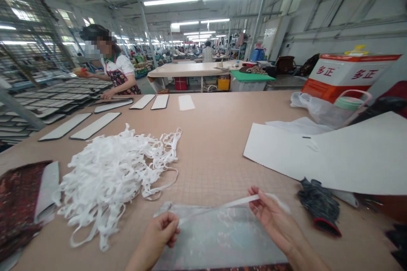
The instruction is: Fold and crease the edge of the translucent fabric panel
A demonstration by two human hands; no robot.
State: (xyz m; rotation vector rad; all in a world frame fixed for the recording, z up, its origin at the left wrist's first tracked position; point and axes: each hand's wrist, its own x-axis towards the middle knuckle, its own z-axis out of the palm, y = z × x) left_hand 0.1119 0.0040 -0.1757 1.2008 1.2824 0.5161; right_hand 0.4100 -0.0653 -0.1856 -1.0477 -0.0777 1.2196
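Observation:
A narrow white fabric strip [235, 202] is stretched between my hands, rising slightly toward the right. My left hand [163, 230] is closed in a pinch near its left end. With thumb and forefinger my right hand [270, 218] grips the strip, and a pale tail shows beyond the fingers. Under both hands lies a greyish, see-through-looking sheet of fabric [229, 235], with a dark red patterned edge at the bottom of the view. A tangled heap of white strips [108, 178] sits left of it on the brown-covered table [210, 148].
Dark patterned fabric [22, 207] lies far left. White panels with dark edges [95, 126] lie at the back left, near a co-worker [117, 67]. On the right are a dark glove [319, 207], a large white sheet [327, 159], a plastic bag [314, 108] and a can [349, 76].

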